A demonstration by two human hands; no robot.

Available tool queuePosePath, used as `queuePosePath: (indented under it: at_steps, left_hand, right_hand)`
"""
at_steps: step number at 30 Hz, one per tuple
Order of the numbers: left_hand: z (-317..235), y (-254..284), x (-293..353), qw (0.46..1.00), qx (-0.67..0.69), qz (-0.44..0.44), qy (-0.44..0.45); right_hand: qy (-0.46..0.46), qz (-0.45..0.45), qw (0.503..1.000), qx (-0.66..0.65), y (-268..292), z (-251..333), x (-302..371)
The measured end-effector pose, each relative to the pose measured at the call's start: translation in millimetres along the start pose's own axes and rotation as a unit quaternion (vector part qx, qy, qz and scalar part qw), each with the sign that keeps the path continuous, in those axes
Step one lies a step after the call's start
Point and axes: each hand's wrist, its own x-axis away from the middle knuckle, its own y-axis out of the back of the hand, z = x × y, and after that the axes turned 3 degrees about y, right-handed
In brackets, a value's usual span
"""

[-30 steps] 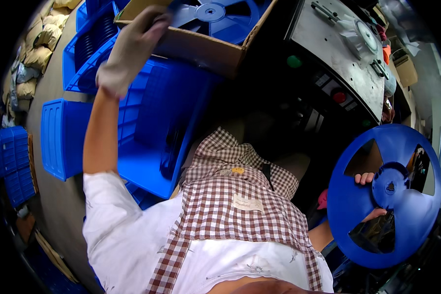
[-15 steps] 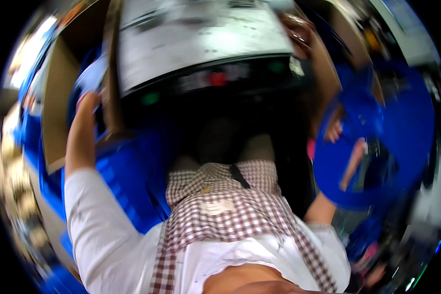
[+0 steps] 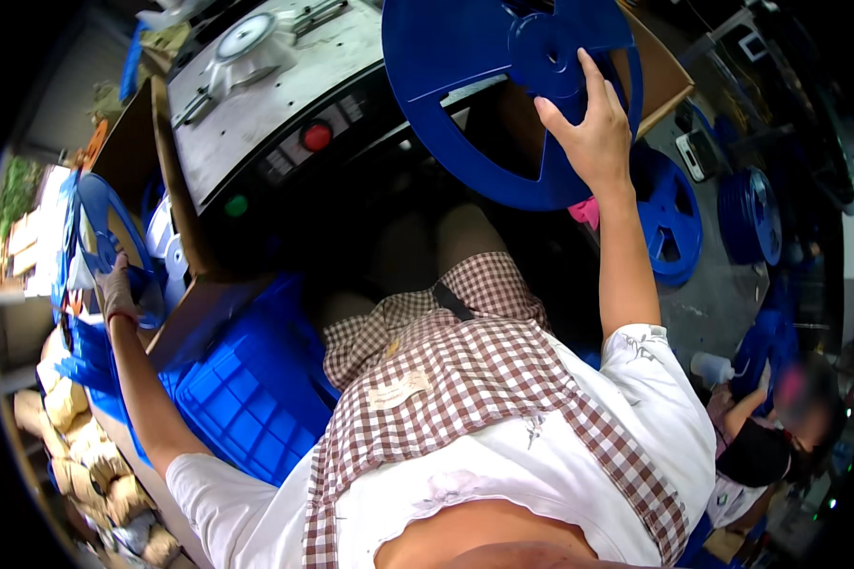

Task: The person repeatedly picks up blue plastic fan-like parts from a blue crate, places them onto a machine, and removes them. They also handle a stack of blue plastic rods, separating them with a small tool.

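Note:
My right hand has thumb and fingers at the hub of a large blue plastic reel, which has wide cut-outs and hangs over the front edge of a machine with a pale metal top. On the left, my left hand is at the lower part of another blue reel, its fingers partly hidden. That reel stands upright at a cardboard box. Inside the box are more reels, blue and whitish.
The machine top carries a round white hub; a red button and a green button sit along its front. A blue crate stands by my left leg. More blue reels lie at right. Another person is at lower right.
The large reel in my right hand has moved up and left, from my right side to the machine's front. My left hand has shifted left and down. The view has turned.

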Motion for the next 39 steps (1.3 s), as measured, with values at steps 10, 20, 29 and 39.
queuePosePath:
  at_steps: [10, 20, 29, 39]
  left_hand:
    - [-166, -27, 286, 0.887, 0.031, 0.084, -0.453]
    - [-207, -114, 358, 0.71, -0.182, 0.134, -0.667]
    - [-186, -122, 453, 0.864, 0.16, 0.302, -0.37]
    - [-164, -152, 434, 0.801, 0.458, 0.371, -0.105]
  right_hand:
    - [-0.299, 0.25, 0.506, -0.77, -27, 38, 65]
    - [-0.381, 0.44, 0.245, -0.775, -93, 93, 126]
    - [-0.319, 0.378, 0.517, -0.699, -40, 65, 124]
    - [-0.097, 0.321, 0.807, -0.485, -80, 135, 85]
